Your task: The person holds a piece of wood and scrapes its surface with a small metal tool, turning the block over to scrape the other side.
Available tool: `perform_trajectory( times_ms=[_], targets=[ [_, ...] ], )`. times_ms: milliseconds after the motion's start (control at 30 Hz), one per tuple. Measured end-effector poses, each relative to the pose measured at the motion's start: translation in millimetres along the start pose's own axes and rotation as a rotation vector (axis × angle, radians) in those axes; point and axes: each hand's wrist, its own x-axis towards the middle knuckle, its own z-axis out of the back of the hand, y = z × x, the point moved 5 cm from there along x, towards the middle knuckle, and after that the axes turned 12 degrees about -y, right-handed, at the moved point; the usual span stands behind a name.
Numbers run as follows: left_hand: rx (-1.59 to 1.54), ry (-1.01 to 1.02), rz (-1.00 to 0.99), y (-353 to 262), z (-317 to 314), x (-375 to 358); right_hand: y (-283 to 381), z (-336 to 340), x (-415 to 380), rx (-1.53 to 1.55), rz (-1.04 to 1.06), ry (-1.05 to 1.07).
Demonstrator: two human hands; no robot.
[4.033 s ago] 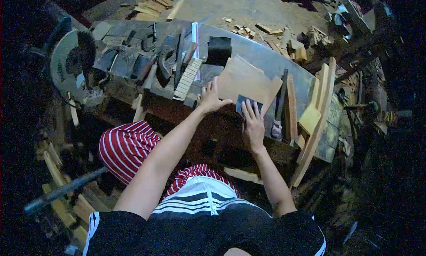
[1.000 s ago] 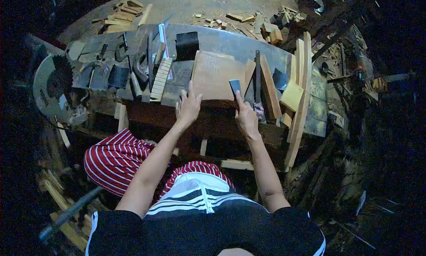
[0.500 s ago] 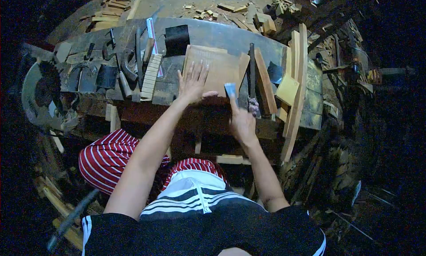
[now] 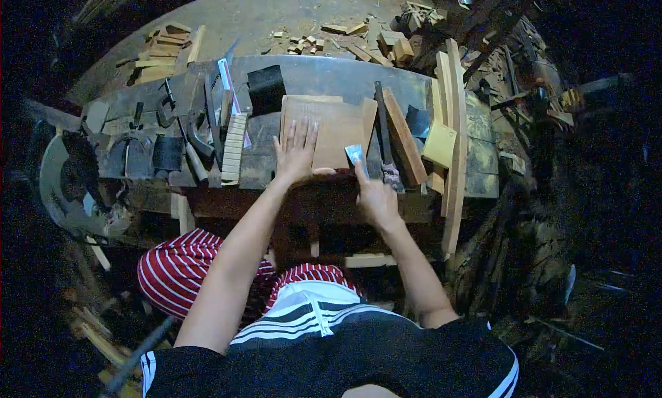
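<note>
A flat brown wooden board (image 4: 338, 133) lies on the workbench near its front edge. My left hand (image 4: 296, 153) rests flat on the board's left side, fingers spread, with the thumb along the near edge. In my right hand (image 4: 378, 198) is a scraper (image 4: 354, 153) with a flat, pale metal blade. The index finger stretches along the scraper, and the other fingers curl round its handle, which is mostly hidden. The blade's wide end sits at the board's near right part. A crumpled rag (image 4: 392, 176) lies just right of the scraper.
Left on the workbench (image 4: 338, 70) are a ruler (image 4: 226, 81), a slatted wood strip (image 4: 234, 146), a clamp (image 4: 200, 139) and black sheets (image 4: 266, 88). At right stand a dark bar (image 4: 383, 122), wood strips (image 4: 405, 139), a yellow block (image 4: 439, 144) and long boards (image 4: 455, 157). Offcuts (image 4: 300, 43) litter the floor behind.
The whole view has shifted, so the bench sits lower in the picture. My left hand stays flat on the board, and my right hand still holds the scraper near the same edge.
</note>
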Motion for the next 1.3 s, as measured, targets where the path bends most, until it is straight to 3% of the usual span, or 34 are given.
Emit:
perform_trajectory(
  times_ms=[167,333,500,667,767,967,1067,1100,1300],
  targets=[
    [0.009,0.016,0.025,-0.5,-2.3,1.8,-6.3,-14.4,90.6,-0.001,0.034,-0.153],
    [-0.035,0.146,-0.01,8.6,-6.0,3.5,0.7,-4.4,50.4,-0.012,0.021,-0.168],
    [-0.089,0.114,-0.017,5.1,1.7,-0.4,2.4,6.1,3.7,-0.019,-0.06,0.022],
    [-0.139,0.188,0.034,9.6,-8.0,5.5,-11.3,-12.2,97.0,0.066,-0.005,-0.148],
    [-0.167,0.161,0.013,18.4,-19.2,4.6,-9.9,-17.9,111.8,0.037,-0.03,-0.206],
    [-0.199,0.114,-0.006,14.0,-6.1,0.3,3.1,-2.5,-15.7,-0.061,0.025,-0.155],
    [-0.165,0.094,-0.023,16.3,-9.5,1.9,0.8,-1.8,-23.4,-0.047,0.049,-0.132],
    [-0.154,0.077,-0.031,15.7,-11.5,1.5,1.3,-2.5,-10.6,-0.068,0.012,-0.063],
    [-0.251,0.108,-0.05,24.7,-16.0,4.8,4.4,-15.3,90.0,0.028,-0.038,-0.237]
  ],
)
